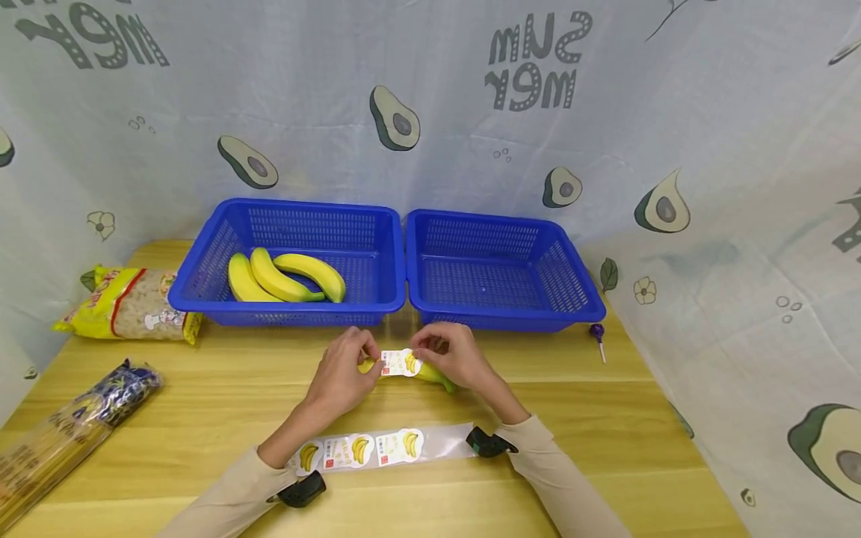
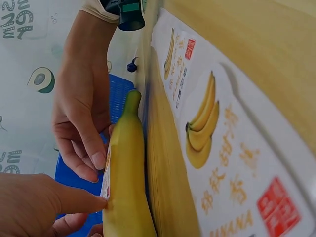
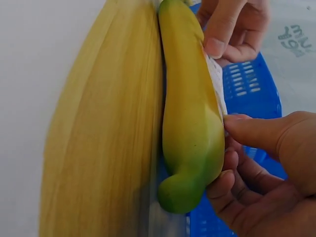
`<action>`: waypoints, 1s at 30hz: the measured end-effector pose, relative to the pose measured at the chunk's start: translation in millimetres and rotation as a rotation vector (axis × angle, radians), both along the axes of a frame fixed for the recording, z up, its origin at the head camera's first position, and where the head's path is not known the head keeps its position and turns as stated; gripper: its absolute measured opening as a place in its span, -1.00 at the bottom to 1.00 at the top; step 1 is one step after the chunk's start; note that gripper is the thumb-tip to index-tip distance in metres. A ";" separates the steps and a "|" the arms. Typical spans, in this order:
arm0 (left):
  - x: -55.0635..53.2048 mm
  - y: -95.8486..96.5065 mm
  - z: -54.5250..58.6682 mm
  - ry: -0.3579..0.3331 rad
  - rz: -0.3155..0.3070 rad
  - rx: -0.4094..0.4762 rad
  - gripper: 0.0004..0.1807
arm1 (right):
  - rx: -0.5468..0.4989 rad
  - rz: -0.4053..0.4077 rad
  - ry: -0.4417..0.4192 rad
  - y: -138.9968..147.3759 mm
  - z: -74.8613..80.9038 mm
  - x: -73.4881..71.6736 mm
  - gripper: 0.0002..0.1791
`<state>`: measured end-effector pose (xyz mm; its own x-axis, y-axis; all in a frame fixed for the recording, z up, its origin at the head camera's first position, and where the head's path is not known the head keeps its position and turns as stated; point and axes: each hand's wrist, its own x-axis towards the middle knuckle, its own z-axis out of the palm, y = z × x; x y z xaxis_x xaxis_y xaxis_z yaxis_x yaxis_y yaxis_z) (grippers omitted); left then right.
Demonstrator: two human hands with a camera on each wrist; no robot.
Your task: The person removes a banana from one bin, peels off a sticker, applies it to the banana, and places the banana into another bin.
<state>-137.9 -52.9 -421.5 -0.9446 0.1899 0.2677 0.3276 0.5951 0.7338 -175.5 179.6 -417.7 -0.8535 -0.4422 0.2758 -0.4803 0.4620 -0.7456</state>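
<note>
In the head view, the left hand [image 1: 341,373] and the right hand [image 1: 457,355] meet over a banana [image 1: 433,376] on the wooden table [image 1: 572,418], each pinching it near one end of a white label [image 1: 400,362] that lies across it. Nearer the person, between the forearms, is a clear strip [image 1: 449,442] carrying more such labels, printed with banana bunches and small red squares; the left sleeve partly covers its end. Beyond the hands stand two blue baskets, side by side: the left basket [image 1: 289,307] holds three bananas [image 1: 285,282], and the right basket [image 1: 511,320] shows its mesh floor. A yellow-and-clear packet [image 1: 144,310] leans against the left basket, a long packet [image 1: 60,441] lies at the table's left edge, and a purple lollipop [image 1: 598,332] lies by the right basket. The curtain [image 1: 323,75] behind reads "summer" among avocados.

In the left wrist view, both thumbs rest at the label, which is seen nearly edge-on along the banana's side. The strip fills the right of the frame, with orange Chinese characters, a red seal [image 2: 279,207] and "BANANA" along the bottom.

In the right wrist view, the right thumb presses the label's near end while the fingers curl behind the banana, green stem towards the camera; the left thumb is at the far end. Blue mesh shows behind.
</note>
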 end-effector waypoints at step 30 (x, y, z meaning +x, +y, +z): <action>2.6 -3.5 5.4 -0.046 -0.037 -0.140 -0.62 | 0.220 0.161 0.070 6.1 9.3 4.8 -0.58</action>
<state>-135.3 -56.4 -416.1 -0.9468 0.2577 0.1930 0.3196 0.6805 0.6594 -170.7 185.7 -408.5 -0.7496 -0.6262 0.2142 -0.6075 0.5226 -0.5982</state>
